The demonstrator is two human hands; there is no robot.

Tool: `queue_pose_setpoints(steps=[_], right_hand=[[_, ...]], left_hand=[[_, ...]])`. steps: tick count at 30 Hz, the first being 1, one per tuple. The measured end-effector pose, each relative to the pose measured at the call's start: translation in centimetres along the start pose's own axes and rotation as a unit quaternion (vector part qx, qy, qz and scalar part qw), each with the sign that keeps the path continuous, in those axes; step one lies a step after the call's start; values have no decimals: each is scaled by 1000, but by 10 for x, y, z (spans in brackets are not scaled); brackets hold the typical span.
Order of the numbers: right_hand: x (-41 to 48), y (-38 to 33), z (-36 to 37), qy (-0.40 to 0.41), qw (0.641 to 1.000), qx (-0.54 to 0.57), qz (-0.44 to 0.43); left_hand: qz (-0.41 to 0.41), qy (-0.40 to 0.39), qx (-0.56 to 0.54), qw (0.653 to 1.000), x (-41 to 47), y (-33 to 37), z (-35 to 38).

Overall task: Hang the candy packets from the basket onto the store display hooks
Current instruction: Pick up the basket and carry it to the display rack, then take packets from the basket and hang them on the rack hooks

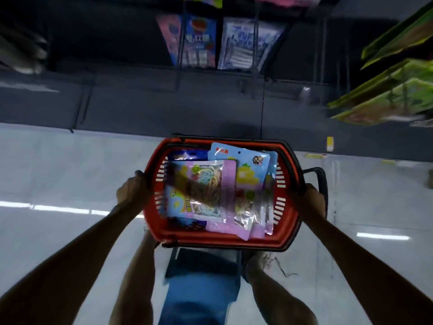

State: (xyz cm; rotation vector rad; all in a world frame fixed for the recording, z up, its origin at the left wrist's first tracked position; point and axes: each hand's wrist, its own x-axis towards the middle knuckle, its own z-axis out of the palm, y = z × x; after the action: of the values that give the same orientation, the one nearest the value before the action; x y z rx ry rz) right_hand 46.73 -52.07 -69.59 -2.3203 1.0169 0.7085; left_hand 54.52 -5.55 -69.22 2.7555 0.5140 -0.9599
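The left hand [132,192] grips the left rim of the red basket [220,236], fingers curled over its edge. Candy packets [206,191] lie stacked flat inside the basket, a purple one on top. Beyond it, blurred hanging packets [201,41] show on the dark display. The right hand [314,200] holds the right rim, fingers clamped around it. Green packets [386,99] hang farther right.

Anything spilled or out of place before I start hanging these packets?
Nothing looks spilled. The candy packets lie in a loose, crooked pile inside the red basket, one purple corner overlapping its near rim. A small yellow item lies at the foot of the display, possibly a dropped tag; too blurred to tell.
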Motion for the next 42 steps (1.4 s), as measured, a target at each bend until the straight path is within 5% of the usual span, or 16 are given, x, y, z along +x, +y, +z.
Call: queue_pose_setpoints(steps=[12,20,25,28,35,42], right_hand=[[50,22,69,16,999,45,-7],[-19,12,43,12,988,-69,-138],[-63,-37,46,1,963,-15,-268],[-58,-59,67,-3,942,-22,-336],[5,-84,134,142,853,-87,-494],[41,-75,151,181,815,-137,-533]], left_hand=[[53,-29,-144,988,60,19,63],[160,-40,-126,978,-26,9,53],[265,14,-26,964,-49,51,46],[345,53,9,937,-25,73,52],[464,151,76,870,76,100,68],[557,214,111,795,129,114,55]])
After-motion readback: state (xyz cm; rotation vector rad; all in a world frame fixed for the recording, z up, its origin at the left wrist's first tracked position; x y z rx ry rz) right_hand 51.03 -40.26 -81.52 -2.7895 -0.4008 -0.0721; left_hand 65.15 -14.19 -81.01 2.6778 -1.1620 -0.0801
